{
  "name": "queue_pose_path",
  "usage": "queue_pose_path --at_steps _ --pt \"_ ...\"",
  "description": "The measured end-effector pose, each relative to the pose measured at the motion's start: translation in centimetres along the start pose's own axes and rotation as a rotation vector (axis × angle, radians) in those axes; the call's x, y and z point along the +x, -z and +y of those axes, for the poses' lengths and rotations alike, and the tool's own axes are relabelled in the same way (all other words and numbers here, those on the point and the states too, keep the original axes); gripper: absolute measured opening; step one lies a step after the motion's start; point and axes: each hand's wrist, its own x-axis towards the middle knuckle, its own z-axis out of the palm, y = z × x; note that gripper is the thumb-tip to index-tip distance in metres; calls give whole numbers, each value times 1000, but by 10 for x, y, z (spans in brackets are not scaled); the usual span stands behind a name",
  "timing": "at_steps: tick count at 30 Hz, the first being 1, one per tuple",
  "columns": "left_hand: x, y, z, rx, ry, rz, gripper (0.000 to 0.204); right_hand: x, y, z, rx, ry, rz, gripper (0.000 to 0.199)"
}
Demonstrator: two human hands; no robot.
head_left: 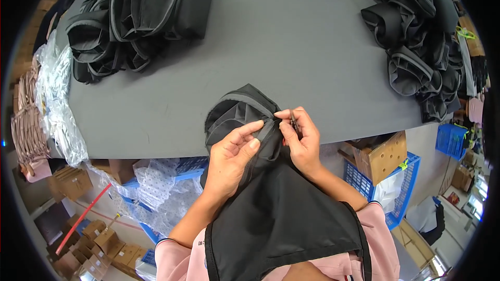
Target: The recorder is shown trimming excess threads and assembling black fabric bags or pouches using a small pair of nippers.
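A black fabric bag (281, 213) with grey piping lies across my lap and over the front edge of the grey table (291, 41). Its open mouth (234, 112) rests on the table edge. My left hand (234, 156) grips the bag's rim, thumb and forefinger pressing the grey-edged seam. My right hand (301, 138) pinches the same rim just to the right and holds a small thin dark tool between its fingers. The two hands are almost touching.
A heap of black bags (138, 18) lies at the table's back left, another heap (416, 36) at the right. Clear plastic wrap (57, 104) hangs off the left edge. Blue crates (388, 190) and cardboard boxes (377, 156) stand on the floor.
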Motion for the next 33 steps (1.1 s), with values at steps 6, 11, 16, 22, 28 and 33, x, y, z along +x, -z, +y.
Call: queue_pose_path --at_steps 6,11,16,22,28,33 --pt "-13 -1 -1 168 43 86 28 -9 9 -11 -67 1 -76 19" --pt "-12 -4 2 727 -161 121 25 1 14 -18 -284 168 -175 8" --pt "-7 10 -11 457 -135 165 20 -2 30 -48 384 -231 -378 7" --pt "-7 7 -5 266 -68 181 19 -16 23 -43 -573 214 -173 24" --pt "-7 4 -7 217 -70 156 18 -8 14 -31 -463 230 -188 24" --pt "-8 4 -9 216 -65 148 18 -9 7 -28 -475 267 -175 24"
